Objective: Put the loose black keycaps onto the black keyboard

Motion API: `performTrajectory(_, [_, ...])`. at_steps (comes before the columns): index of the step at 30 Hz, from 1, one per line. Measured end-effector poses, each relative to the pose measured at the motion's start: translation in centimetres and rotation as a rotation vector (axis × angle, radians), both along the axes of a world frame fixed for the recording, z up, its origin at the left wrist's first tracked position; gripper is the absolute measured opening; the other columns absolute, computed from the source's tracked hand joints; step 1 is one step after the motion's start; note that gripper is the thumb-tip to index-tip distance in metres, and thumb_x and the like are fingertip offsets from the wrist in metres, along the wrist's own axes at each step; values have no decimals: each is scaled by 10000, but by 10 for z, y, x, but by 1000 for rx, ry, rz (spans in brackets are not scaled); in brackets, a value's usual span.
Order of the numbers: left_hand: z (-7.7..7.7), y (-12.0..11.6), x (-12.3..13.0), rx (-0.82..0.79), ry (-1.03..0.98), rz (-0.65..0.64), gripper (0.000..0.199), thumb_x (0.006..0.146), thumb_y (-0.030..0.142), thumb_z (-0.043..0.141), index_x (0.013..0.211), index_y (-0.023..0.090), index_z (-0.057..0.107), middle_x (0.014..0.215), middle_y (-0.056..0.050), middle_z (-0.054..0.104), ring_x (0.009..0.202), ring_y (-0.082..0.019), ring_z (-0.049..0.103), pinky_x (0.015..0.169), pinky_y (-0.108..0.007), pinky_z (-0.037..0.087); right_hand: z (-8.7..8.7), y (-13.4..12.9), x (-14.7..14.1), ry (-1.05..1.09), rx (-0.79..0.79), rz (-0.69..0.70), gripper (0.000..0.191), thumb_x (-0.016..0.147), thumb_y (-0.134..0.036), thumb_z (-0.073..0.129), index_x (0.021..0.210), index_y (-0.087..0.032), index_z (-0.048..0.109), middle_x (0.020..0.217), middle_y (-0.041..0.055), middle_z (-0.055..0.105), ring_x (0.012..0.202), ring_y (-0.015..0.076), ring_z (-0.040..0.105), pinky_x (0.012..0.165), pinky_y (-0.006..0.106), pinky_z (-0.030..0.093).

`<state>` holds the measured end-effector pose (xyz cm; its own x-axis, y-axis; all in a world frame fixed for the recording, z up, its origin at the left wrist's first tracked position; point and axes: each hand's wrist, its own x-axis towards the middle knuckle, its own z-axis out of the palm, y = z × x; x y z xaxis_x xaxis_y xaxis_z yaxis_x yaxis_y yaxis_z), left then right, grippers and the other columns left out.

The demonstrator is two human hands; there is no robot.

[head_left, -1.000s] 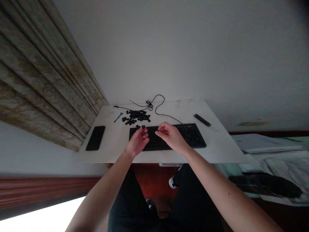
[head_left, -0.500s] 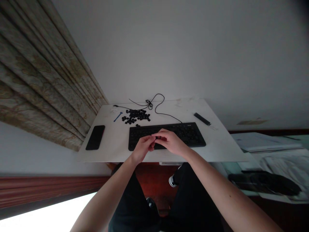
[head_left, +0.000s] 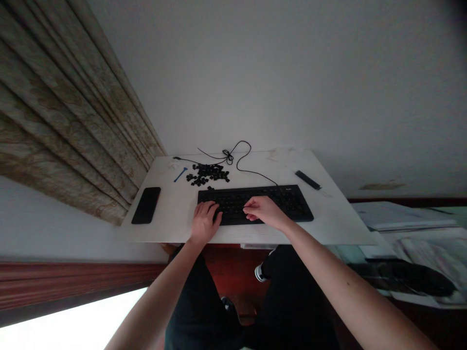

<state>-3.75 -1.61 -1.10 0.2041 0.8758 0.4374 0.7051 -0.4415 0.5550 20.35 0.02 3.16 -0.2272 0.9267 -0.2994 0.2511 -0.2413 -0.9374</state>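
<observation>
The left hand [head_left: 205,222] and right hand [head_left: 263,210] sit on the keyboard [head_left: 292,204], which stands between them and the loose black keycaps [head_left: 207,174]. Leftward, a passage of white desk [head_left: 175,216] runs between the keyboard and the black phone [head_left: 146,205]. Rearward, the keycaps, the blue tool [head_left: 180,174] and the black cable [head_left: 251,173] obstruct the far strip. Rightward, a strip of desk runs beside the keyboard, with a black stick-shaped object [head_left: 308,180] behind it.

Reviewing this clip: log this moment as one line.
left hand: on black keyboard | right hand: on same keyboard | loose black keycaps: heap beyond keyboard
</observation>
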Motion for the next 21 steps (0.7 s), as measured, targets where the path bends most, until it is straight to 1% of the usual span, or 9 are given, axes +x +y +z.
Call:
performTrajectory(3, [-5,-1,2,37,101,-45,320,909,318,550,1202,219,631,1244,-130,614,1206,-300,535,1116,-529,322,2,15,-17,-31,-1,56,65,805,-186,684,807,-149,630,655,32,680,583,137,664,541,233,544])
performTrajectory(6, [-7,0,3,29,130,-69,349,912,325,548,1234,209,616,1271,-138,610,1236,-303,524,1120,-535,322,5,33,-33,-129,21,107,40,819,-178,653,810,-143,636,636,34,675,548,128,641,495,215,504])
performTrajectory(8, [-8,1,3,15,130,-88,354,912,326,548,1239,206,615,1262,-139,620,1235,-303,527,1122,-543,318,8,46,-41,-236,81,152,50,806,-191,662,791,-143,659,644,36,682,542,125,624,489,215,472])
performTrajectory(11, [-8,1,2,11,130,-88,354,917,329,538,1244,214,611,1253,-131,628,1232,-298,532,1121,-546,317,11,62,-48,-416,224,239,71,748,-226,719,729,-158,710,652,26,692,592,138,620,533,232,444])
performTrajectory(13, [-8,2,2,10,124,-83,354,921,332,531,1245,213,611,1252,-132,628,1233,-295,532,1123,-541,315,11,70,-52,-485,269,288,73,720,-243,740,711,-171,740,643,21,697,627,155,628,565,247,437])
performTrajectory(16, [-9,2,2,12,125,-84,351,927,338,521,1241,211,612,1246,-135,629,1230,-295,531,1121,-538,314,8,76,-55,-502,232,316,63,704,-238,741,714,-182,768,658,26,717,665,178,645,603,263,445])
performTrajectory(21, [-10,3,2,31,127,-78,339,927,337,521,1234,226,614,1227,-121,636,1212,-288,542,1114,-531,324,2,78,-60,-481,141,278,56,693,-228,749,710,-183,780,674,34,732,704,189,661,645,265,459])
